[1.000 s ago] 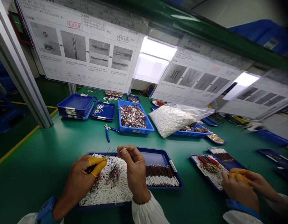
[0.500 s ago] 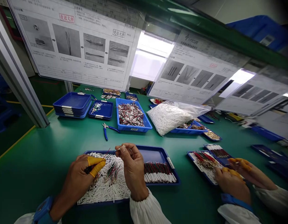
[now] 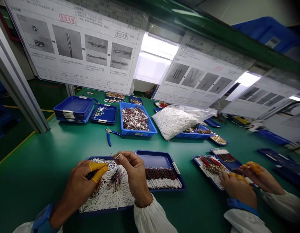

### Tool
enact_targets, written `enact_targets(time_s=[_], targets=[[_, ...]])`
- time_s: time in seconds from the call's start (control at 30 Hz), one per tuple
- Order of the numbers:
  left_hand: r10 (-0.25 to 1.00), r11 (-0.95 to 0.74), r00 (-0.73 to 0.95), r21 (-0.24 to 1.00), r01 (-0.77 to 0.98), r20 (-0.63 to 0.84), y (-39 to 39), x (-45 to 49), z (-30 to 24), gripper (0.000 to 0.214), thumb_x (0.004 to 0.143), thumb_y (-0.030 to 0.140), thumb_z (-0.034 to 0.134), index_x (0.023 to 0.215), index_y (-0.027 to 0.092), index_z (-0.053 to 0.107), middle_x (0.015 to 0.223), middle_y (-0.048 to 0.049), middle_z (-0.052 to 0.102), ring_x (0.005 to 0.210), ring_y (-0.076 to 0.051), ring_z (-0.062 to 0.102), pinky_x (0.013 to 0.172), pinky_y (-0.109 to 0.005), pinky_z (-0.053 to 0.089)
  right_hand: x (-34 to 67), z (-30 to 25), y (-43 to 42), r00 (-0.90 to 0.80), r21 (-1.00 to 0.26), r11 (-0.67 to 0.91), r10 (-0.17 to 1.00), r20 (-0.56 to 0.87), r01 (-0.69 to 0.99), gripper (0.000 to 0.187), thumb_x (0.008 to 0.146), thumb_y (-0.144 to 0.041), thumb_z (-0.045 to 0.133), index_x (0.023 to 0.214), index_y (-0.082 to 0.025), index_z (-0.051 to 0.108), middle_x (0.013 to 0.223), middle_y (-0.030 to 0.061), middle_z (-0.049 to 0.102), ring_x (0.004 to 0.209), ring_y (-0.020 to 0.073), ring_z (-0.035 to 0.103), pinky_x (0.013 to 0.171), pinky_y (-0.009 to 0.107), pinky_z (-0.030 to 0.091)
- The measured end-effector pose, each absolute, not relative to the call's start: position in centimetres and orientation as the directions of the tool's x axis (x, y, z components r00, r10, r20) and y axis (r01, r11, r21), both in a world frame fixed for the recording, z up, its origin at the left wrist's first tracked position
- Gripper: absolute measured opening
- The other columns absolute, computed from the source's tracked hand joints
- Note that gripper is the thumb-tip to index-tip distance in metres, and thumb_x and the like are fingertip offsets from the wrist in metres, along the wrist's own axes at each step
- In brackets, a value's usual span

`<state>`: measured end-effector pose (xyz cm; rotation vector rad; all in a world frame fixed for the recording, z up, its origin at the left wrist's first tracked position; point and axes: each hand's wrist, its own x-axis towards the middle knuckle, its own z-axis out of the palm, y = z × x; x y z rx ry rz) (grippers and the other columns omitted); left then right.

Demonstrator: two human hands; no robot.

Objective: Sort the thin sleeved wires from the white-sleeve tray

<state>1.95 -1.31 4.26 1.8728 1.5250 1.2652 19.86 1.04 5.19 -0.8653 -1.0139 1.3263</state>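
My left hand (image 3: 83, 181), with yellow finger cots on thumb and forefinger, pinches thin wires (image 3: 111, 154) whose ends stick up past the fingertips. More dark wire lies in its palm, partly hidden. My right hand (image 3: 135, 173) holds a small white tube (image 3: 118, 156) between thumb and forefinger, close beside the wire ends. Both hands are above a blue tray full of loose white tubes (image 3: 106, 200). A bunch of red, green and black wires (image 3: 116, 179) rests on those tubes. Right of my right hand, a second blue tray (image 3: 155, 157) holds a row of wires with white tubes (image 3: 163, 178).
Blue-handled cutters (image 3: 109, 137) lie behind the trays. Further back are stacked blue trays (image 3: 73, 105), a bin of wire pieces (image 3: 137, 132) and a bag of white tubes (image 3: 175, 121). At right, a co-worker's hands (image 3: 239, 187) work over another tray. Instruction sheets (image 3: 79, 74) hang ahead.
My right hand has moved slightly left and down, bringing the white tube nearer the wire ends. My left hand keeps its grip. The whole view has shifted a little.
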Motion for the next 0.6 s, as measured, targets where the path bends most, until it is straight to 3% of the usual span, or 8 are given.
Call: enact_targets(time_s=[0.23,0.6], targets=[[0.917,-0.342,0.025,0.755,0.56,0.397,-1.0,1.9,3.6,0.022,0.083,0.046,0.068,0.088,0.029,0.081,0.067,0.0018,0.074,0.065,-0.018,0.066,0.061,-0.028,0.053,20.3,5.1,1.3,0.136,-0.91,0.193,0.979,0.153,-0.367,0.014,0.085,-0.033,0.077,0.093,-0.021,0.075,0.088,0.0029,0.076,0.089,0.0187,0.069,0.089,0.035,0.053],[0.915,-0.355,0.067,0.715,0.602,0.397,-1.0,1.7,2.9,0.027,0.085,0.052,0.066,0.091,0.03,0.081,0.075,0.0008,0.076,0.072,-0.019,0.068,0.081,-0.035,0.054,20.1,5.9,0.9,0.063,-0.902,0.212,0.977,0.203,-0.376,0.012,0.086,-0.031,0.076,0.092,-0.021,0.073,0.086,0.0029,0.077,0.088,0.0197,0.071,0.088,0.036,0.054]])
